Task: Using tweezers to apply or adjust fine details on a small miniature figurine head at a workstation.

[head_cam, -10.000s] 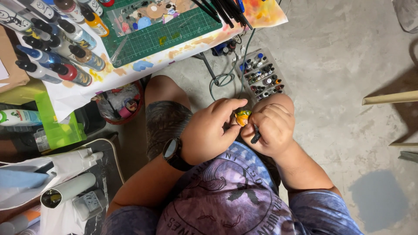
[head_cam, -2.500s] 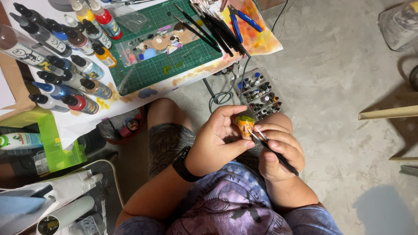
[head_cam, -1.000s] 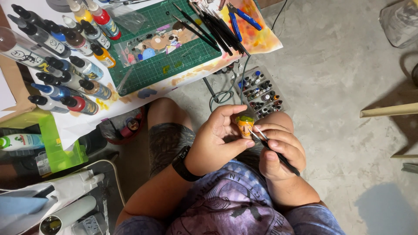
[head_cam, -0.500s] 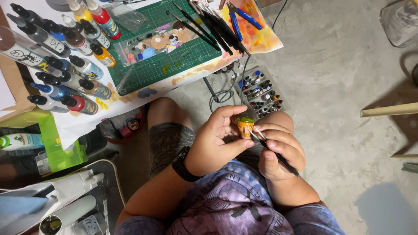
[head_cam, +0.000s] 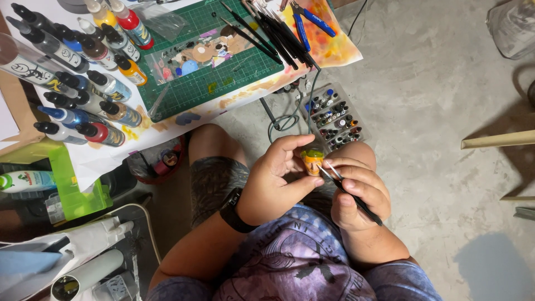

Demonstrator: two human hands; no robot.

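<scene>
My left hand (head_cam: 275, 181), with a black watch at the wrist, pinches a small orange and green figure (head_cam: 312, 161) between thumb and fingers above my lap. My right hand (head_cam: 358, 192) grips a thin black paintbrush (head_cam: 350, 193), and its tip touches the figure's right side. Both hands hover over my knees, close together.
A green cutting mat (head_cam: 214, 53) with paint blobs lies on the low table, with black brushes (head_cam: 267, 30) and blue pliers (head_cam: 312, 22) on it. Several paint bottles (head_cam: 83, 78) lie at the left. A clear box of small paint pots (head_cam: 333, 117) sits on the concrete floor.
Ten seconds ago both hands were cupped tightly round the figure. Since then the right hand has drawn back and holds the brush to it; over the last second almost nothing moved.
</scene>
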